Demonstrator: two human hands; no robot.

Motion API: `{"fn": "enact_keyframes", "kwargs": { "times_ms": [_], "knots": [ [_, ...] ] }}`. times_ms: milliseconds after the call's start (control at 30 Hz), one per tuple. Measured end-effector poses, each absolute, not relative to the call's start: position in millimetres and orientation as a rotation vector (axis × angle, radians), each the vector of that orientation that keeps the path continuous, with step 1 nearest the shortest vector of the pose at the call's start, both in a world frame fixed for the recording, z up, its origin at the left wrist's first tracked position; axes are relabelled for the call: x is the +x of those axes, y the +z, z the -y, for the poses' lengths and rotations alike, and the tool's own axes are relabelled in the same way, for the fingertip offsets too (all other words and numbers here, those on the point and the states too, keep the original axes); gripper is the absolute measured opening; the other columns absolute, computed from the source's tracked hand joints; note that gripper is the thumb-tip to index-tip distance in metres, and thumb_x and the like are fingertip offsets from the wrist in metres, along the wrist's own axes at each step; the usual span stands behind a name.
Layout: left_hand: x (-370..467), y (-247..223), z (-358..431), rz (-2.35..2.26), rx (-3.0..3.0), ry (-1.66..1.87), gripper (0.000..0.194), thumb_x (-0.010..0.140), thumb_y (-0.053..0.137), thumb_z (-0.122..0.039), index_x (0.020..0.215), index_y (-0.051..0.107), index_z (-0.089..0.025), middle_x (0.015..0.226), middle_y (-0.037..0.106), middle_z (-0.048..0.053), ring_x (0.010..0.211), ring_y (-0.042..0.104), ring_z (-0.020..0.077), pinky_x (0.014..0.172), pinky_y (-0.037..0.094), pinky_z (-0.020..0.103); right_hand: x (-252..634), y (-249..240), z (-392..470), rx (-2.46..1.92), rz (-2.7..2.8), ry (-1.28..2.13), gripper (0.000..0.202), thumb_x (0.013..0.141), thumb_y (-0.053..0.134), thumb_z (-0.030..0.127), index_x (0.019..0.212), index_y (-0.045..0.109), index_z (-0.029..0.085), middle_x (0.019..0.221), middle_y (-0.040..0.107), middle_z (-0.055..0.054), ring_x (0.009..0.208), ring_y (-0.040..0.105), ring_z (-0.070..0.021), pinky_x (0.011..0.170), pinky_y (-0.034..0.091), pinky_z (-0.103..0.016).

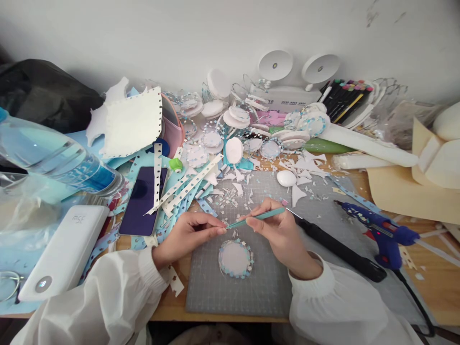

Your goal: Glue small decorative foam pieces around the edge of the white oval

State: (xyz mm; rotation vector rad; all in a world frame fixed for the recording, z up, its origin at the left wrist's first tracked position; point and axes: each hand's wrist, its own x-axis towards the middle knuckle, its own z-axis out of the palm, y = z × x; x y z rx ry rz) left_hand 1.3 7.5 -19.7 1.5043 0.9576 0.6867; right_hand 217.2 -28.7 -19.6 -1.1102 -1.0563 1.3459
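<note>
My right hand (278,232) is closed on teal tweezers (260,216), which slant down to the left. Their tip meets the fingertips of my left hand (190,234), whose thumb and forefinger are pinched together; whatever lies between them is too small to make out. Just below the tweezer tip, a round white disc (236,258) edged with small blue and white stars lies flat on the grey cutting mat (240,297). Neither hand touches the disc.
Right of my right hand lie a black-handled tool (341,249) and a blue glue gun (388,232). At left are a phone (138,201), a white power bank (64,251) and a water bottle (61,153). Decorated discs (235,117) and paper scraps pile up behind.
</note>
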Motion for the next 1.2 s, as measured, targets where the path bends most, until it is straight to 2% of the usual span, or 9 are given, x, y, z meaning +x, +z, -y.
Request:
{"fn": "enact_keyframes", "kwargs": {
  "times_ms": [333, 467, 833, 1200],
  "knots": [
    [1.0, -20.4, -6.3, -0.957, 1.507, 0.667, 0.017, 0.078, 0.071, -0.030, 0.080, 0.078, -0.014, 0.072, 0.075, 0.007, 0.061, 0.063, 0.0142, 0.054, 0.047, 0.020, 216.8, -18.3, 28.8, -1.118, 1.041, 1.346, 0.021, 0.075, 0.077, 0.030, 0.077, 0.057, 0.024, 0.075, 0.072, 0.001, 0.077, 0.071, -0.0186, 0.065, 0.051, -0.029],
    [1.3, -19.9, -6.2, -0.965, 1.518, 0.670, 0.018, 0.078, 0.071, -0.030, 0.080, 0.078, -0.014, 0.070, 0.074, 0.007, 0.059, 0.062, 0.0140, 0.053, 0.046, 0.021, 216.4, -19.5, 29.1, -1.127, 1.062, 1.347, 0.020, 0.074, 0.077, 0.031, 0.076, 0.058, 0.023, 0.077, 0.072, 0.000, 0.080, 0.071, -0.0200, 0.072, 0.053, -0.032],
    [1.7, -19.6, -6.8, -0.964, 1.508, 0.669, 0.015, 0.077, 0.072, -0.027, 0.079, 0.078, -0.014, 0.073, 0.076, 0.007, 0.062, 0.064, 0.0142, 0.055, 0.047, 0.020, 216.1, -16.2, 28.9, -1.151, 1.074, 1.336, 0.023, 0.074, 0.077, 0.033, 0.075, 0.057, 0.023, 0.073, 0.070, 0.000, 0.076, 0.071, -0.0195, 0.067, 0.052, -0.030],
    [1.3, -21.2, -5.7, -0.975, 1.551, 0.672, 0.018, 0.078, 0.072, -0.031, 0.078, 0.078, -0.014, 0.066, 0.073, 0.006, 0.057, 0.060, 0.0137, 0.050, 0.045, 0.020, 216.2, -19.9, 29.3, -1.136, 1.060, 1.352, 0.022, 0.075, 0.077, 0.033, 0.078, 0.057, 0.024, 0.075, 0.071, 0.001, 0.078, 0.071, -0.0193, 0.068, 0.052, -0.030]
  ]
}}
